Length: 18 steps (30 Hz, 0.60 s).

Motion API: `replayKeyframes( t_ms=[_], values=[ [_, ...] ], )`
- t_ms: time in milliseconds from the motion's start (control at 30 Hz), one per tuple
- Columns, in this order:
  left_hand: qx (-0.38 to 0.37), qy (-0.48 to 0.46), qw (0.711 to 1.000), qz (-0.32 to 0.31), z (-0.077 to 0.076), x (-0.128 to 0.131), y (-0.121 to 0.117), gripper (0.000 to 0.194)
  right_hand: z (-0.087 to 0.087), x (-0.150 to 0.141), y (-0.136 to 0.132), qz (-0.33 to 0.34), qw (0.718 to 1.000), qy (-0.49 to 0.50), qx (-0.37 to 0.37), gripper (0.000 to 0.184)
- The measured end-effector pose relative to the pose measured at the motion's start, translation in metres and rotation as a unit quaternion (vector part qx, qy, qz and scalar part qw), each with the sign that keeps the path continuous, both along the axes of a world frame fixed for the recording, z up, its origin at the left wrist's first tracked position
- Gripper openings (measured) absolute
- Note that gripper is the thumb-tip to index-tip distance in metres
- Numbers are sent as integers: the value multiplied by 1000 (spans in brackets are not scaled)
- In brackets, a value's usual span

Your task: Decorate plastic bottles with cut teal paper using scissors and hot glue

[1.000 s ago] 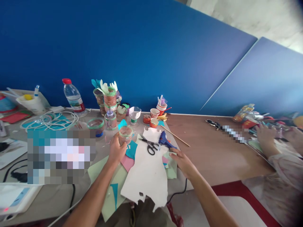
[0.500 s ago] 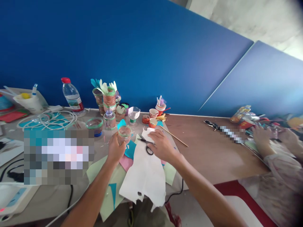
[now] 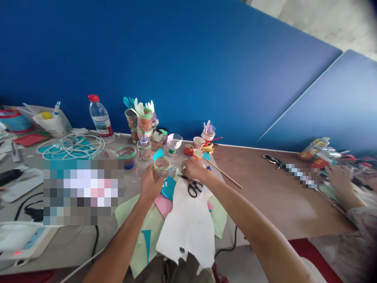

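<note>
My left hand (image 3: 151, 184) is wrapped round a small clear plastic cup (image 3: 161, 168) with a green rim and a brownish band, held above the table. My right hand (image 3: 194, 169) has its fingers curled together over the top end of a torn white paper sheet (image 3: 188, 224); whatever is in them, if anything, is hidden. Black-handled scissors (image 3: 193, 189) lie on that sheet just below the right hand. A small orange and white paper cup (image 3: 198, 153) stands just beyond its knuckles. Blue paper (image 3: 169, 189) and pink paper (image 3: 163, 206) stick out beside the sheet.
Decorated plastic pots (image 3: 145, 122) with paper petals stand against the blue partition (image 3: 188, 70). A red-capped bottle (image 3: 100, 118) and a coiled white cable (image 3: 73, 147) are left. A wooden stick (image 3: 225, 174) lies right; another person's hand (image 3: 338, 177) is farther right.
My right hand has moved from lying spread over the scissors to the far end of the sheet, fingers now curled. The left hand still holds the cup. The view has shifted slightly left.
</note>
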<state>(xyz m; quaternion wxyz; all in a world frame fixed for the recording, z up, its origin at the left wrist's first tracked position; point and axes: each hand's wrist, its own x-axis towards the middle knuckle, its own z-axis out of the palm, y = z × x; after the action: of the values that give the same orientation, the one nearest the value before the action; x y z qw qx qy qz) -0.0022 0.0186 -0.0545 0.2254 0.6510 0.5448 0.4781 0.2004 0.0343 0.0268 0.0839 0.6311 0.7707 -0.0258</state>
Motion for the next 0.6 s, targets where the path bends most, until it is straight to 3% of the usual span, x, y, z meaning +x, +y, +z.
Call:
replayKeyframes(
  t_ms=[267,600],
  values=[
    [-20,-13,1000,-6,3,1,-2,53,-11,19,9,10,999,-1,-51,30],
    [-2,-22,1000,-6,0,1,-1,50,-2,40,1,-1,998,-7,-70,26]
  ],
)
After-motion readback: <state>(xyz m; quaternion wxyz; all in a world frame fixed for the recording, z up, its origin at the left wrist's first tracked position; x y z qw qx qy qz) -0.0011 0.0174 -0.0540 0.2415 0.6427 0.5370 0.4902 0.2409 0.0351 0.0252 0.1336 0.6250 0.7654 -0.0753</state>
